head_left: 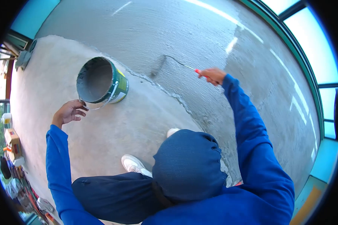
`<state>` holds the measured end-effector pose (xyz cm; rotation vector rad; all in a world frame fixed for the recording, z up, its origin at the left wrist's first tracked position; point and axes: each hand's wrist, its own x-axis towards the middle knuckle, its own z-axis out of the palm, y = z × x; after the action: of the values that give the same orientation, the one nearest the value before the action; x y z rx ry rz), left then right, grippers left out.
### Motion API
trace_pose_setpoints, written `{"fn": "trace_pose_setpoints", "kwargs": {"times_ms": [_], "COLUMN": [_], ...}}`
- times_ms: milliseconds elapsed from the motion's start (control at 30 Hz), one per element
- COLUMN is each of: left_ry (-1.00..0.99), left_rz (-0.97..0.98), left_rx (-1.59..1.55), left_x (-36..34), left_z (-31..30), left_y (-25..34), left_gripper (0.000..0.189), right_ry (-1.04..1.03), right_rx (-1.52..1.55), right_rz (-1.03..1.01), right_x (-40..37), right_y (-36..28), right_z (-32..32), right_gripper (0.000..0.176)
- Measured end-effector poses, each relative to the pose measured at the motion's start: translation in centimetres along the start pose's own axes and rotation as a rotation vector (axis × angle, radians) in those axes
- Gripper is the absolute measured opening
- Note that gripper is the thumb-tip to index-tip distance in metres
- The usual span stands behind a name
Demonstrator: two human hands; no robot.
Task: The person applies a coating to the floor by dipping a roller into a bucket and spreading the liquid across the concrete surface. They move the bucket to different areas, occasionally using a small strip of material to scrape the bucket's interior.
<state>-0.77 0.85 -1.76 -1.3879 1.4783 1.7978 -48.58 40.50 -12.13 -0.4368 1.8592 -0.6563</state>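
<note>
Right hand [213,76] is wrapped tight around the red plastic grip of a roller [158,66]. The fingers are pressed together in a fist, and a thin bent wire shaft runs out past the fingertips to the fuzzy cylinder head, which lies flat on the floor [139,123].

Everything around and beyond those fingers is a wet, dark grey coat [199,33], shiny with a fine stipple. On the near side of the head the concrete's pale, dry and chalky, with a ragged edge between the two.

Left hand [69,111] is loose, fingers half curled and a bit spread, gripping nothing. Just off its fingertips is a round green metal bucket [101,80], inside smeared with grey. Its thin wire bail [101,106] hangs right by the fingertips, can't tell if they touch.

White shoe [133,164] is well back from both hands.
</note>
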Motion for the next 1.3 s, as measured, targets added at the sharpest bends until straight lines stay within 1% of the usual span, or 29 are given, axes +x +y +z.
{"fn": "trace_pose_setpoints", "kwargs": {"times_ms": [67, 133, 200, 267, 367, 400, 500, 533, 567, 600, 667, 733, 767, 867, 900, 933, 967, 1033, 1133, 1167, 1233, 1300], "left_ry": [0.025, 0.035, 0.028, 0.015, -0.013, -0.02, -0.002, 0.018, 0.064, 0.093, 0.157, 0.212, 0.21, 0.172, 0.231, 0.288, 0.328, 0.419, 0.535, 0.515, 0.537, 0.553], "left_rz": [0.002, -0.004, 0.001, 0.033, 0.103, 0.129, 0.184, 0.198, 0.19, 0.14, 0.069, 0.074, 0.098, 0.147, 0.091, 0.031, 0.02, 0.006, -0.058, -0.013, -0.03, -0.063], "left_rx": [-0.015, -0.016, -0.026, -0.06, -0.176, -0.224, -0.42, -0.483, -0.535, -0.546, -0.556, -0.588, -0.758, -1.264, -1.322, -1.383, -1.378, -1.368, -1.274, -1.246, -1.202, -1.183], "left_x": [-0.3, -0.4, -0.3, 0.0, -0.1, -0.4, -0.9, -1.4, -1.9, -2.1, -1.9, -2.4, -2.3, -1.7, -1.8, -1.9, -1.7, -1.3, -1.1, 0.2, 0.0, -0.6], "left_z": [0.4, 0.6, 0.7, 0.1, -0.5, -0.4, 0.1, 0.4, 1.1, 1.1, 1.4, 2.3, 3.0, 6.4, 7.3, 8.2, 8.9, 9.1, 9.1, 8.8, 9.2, 10.1], "left_y": [0.3, 0.6, 0.6, 0.8, 0.4, 0.5, 0.6, 1.0, 1.5, 1.5, 1.9, 3.4, 4.1, 6.5, 8.0, 9.3, 10.1, 11.3, 12.8, 11.3, 11.6, 12.3], "left_gripper": [0.019, 0.019, 0.018, 0.017, 0.016, 0.016, 0.016, 0.017, 0.017, 0.017, 0.017, 0.016, 0.016, 0.014, 0.013, 0.012, 0.013, 0.014, 0.019, 0.017, 0.017, 0.018], "right_ry": [-0.027, 0.028, 0.013, 0.005, -0.029, -0.053, 0.013, 0.003, 0.009, 0.019, 0.023, 0.124, 0.19, 0.329, 0.374, 0.416, 0.45, 0.5, 0.542, 0.555, 0.613, 0.678], "right_rx": [-0.013, 0.014, 0.04, 0.021, -0.077, -0.106, -0.114, -0.11, -0.128, -0.145, -0.161, -0.007, 0.015, 0.322, 0.396, 0.495, 0.591, 0.676, 0.757, 0.772, 0.795, 0.838], "right_rz": [-0.064, -0.05, -0.021, -0.015, -0.009, 0.004, 0.238, 0.292, 0.368, 0.437, 0.395, 0.484, 0.547, 0.558, 0.547, 0.579, 0.619, 0.658, 0.79, 0.852, 0.946, 1.018], "right_x": [3.9, 6.4, 8.0, 8.5, 6.6, 4.8, -2.0, -4.1, -6.2, -8.4, -12.0, -15.5, -17.5, -25.3, -28.0, -30.6, -33.6, -39.1, -47.5, -50.7, -56.9, -62.3], "right_y": [-4.7, -9.2, -12.1, -13.4, -11.0, -9.5, -5.5, -4.1, -3.3, -2.7, 0.1, 1.0, 1.2, 0.7, 1.4, 1.3, 1.0, 1.2, 3.5, 4.5, 5.9, 6.0], "right_z": [2.8, 5.6, 7.2, 7.3, 4.0, 2.6, -1.2, -2.8, -3.9, -5.1, -7.2, -7.8, -7.7, -5.9, -5.5, -5.2, -4.9, -5.0, -4.9, -4.7, -3.8, -1.4], "right_gripper": [0.045, 0.041, 0.038, 0.036, 0.034, 0.033, 0.034, 0.034, 0.034, 0.034, 0.032, 0.029, 0.028, 0.038, 0.038, 0.038, 0.038, 0.036, 0.034, 0.033, 0.033, 0.032]}}
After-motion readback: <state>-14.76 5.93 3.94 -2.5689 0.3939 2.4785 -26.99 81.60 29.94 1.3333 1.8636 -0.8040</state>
